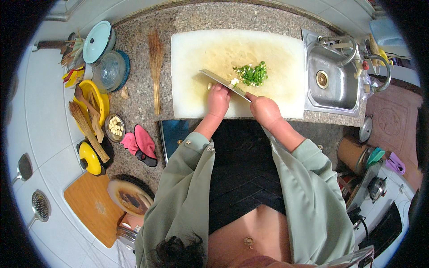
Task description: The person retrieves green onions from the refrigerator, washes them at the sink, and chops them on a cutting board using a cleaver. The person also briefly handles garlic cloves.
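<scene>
A large white cutting board (191, 50) lies before me on the counter. My right hand (267, 109) grips a kitchen knife (218, 79), whose blade slants to the upper left across the board. At the near side of the blade, my left hand (219, 100) rests with bent fingertips close against the steel; whatever may be under them is hidden. Left of those fingers is a small pale piece, apparently garlic (210, 86). Beyond the blade sit white garlic bits (234, 81), beside a pile of chopped green scallion or pepper (253, 74).
A steel sink (335, 95) with a faucet (350, 50) adjoins the board's right side. To the left are a straw whisk (156, 67), a bowl of peeled garlic cloves (115, 128), pink cloth mitts (144, 142), a yellow basket (104, 104), glass bowl (108, 72) and light-blue enamel bowl (97, 42).
</scene>
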Action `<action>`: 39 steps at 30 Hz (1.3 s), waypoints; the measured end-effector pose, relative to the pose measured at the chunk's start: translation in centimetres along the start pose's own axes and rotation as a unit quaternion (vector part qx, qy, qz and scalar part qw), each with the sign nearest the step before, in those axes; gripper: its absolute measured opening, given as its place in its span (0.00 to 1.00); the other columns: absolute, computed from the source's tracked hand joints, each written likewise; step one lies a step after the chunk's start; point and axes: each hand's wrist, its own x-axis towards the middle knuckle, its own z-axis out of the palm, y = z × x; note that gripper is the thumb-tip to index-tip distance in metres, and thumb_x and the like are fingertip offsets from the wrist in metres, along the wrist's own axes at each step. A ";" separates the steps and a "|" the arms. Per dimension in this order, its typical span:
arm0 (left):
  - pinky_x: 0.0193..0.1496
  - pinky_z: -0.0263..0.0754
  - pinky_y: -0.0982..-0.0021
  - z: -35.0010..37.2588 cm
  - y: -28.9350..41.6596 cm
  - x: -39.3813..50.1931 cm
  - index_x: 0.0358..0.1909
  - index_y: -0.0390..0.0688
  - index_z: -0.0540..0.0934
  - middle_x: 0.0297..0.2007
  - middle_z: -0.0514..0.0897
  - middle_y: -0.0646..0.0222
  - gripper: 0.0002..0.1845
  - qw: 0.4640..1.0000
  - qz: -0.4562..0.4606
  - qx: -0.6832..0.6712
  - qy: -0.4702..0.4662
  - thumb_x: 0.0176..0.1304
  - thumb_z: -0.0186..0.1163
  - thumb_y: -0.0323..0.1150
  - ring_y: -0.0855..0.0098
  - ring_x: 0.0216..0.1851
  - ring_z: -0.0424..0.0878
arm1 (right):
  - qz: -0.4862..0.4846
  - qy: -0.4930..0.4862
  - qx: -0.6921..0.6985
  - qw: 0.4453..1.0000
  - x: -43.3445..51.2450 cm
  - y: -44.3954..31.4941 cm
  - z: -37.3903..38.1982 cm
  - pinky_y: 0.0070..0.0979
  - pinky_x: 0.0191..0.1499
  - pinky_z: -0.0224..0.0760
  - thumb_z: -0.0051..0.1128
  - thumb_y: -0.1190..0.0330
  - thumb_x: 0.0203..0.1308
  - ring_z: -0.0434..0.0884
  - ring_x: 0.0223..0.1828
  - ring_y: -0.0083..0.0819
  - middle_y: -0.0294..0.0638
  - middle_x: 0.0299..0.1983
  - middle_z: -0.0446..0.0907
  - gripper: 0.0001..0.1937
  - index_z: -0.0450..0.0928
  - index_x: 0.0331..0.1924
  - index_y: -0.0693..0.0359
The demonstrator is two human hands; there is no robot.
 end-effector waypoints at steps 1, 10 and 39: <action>0.50 0.77 0.53 0.1 -0.1 0.0 0.36 0.38 0.85 0.40 0.84 0.54 0.13 1.000 0.008 0.001 0.005 0.44 0.66 0.23 0.48 0.44 0.80 | -0.003 0.001 0.002 1.000 -0.1 0.0 0.0 0.48 0.41 0.77 0.48 0.71 0.63 0.84 0.34 0.53 0.56 0.32 0.84 0.20 0.79 0.59 0.57; 0.46 0.78 0.53 0.3 -0.2 -0.1 0.34 0.38 0.84 0.36 0.84 0.55 0.11 1.000 -0.002 0.007 0.008 0.44 0.67 0.23 0.49 0.40 0.81 | -0.007 0.014 0.006 1.000 -0.1 0.2 0.4 0.48 0.40 0.78 0.48 0.71 0.62 0.84 0.33 0.53 0.57 0.31 0.84 0.20 0.79 0.58 0.58; 0.44 0.77 0.53 0.0 -0.3 0.0 0.30 0.38 0.84 0.35 0.83 0.56 0.09 1.000 0.009 -0.004 0.009 0.43 0.66 0.22 0.51 0.38 0.80 | -0.018 0.026 0.031 0.999 0.1 0.3 0.6 0.49 0.42 0.77 0.49 0.71 0.62 0.84 0.35 0.54 0.59 0.31 0.83 0.19 0.80 0.57 0.61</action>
